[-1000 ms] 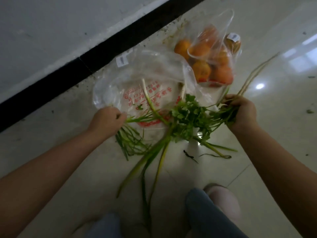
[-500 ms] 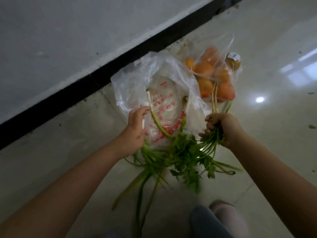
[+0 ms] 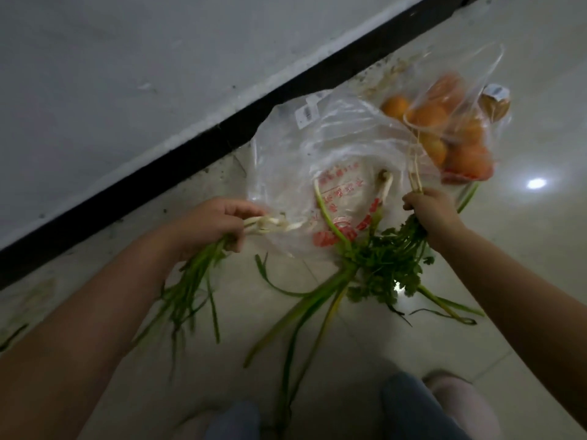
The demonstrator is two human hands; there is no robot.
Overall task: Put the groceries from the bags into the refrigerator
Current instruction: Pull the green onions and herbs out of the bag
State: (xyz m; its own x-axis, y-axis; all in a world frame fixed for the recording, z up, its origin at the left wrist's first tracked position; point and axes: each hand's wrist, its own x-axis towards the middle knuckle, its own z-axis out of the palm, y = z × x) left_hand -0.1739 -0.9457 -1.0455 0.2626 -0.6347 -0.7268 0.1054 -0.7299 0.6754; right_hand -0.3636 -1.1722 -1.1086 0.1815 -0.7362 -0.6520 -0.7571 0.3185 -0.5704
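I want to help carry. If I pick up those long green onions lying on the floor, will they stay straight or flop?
Probably flop: the green onions in the left hand already droop below its fingers. They look thin, so likely light, and easily bent.

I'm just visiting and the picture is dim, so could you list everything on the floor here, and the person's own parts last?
Printed bag: one, clear with red print, floor by the wall.
Oranges: several, orange, in a second clear bag, far right.
Spring onions: one bunch, green and white, in the left hand.
Loose onions: a few, green, on the floor.
Coriander: one bunch, green, in the right hand.
Left hand: grips the onions.
Right hand: grips the coriander stems.
Feet: two, bottom edge.
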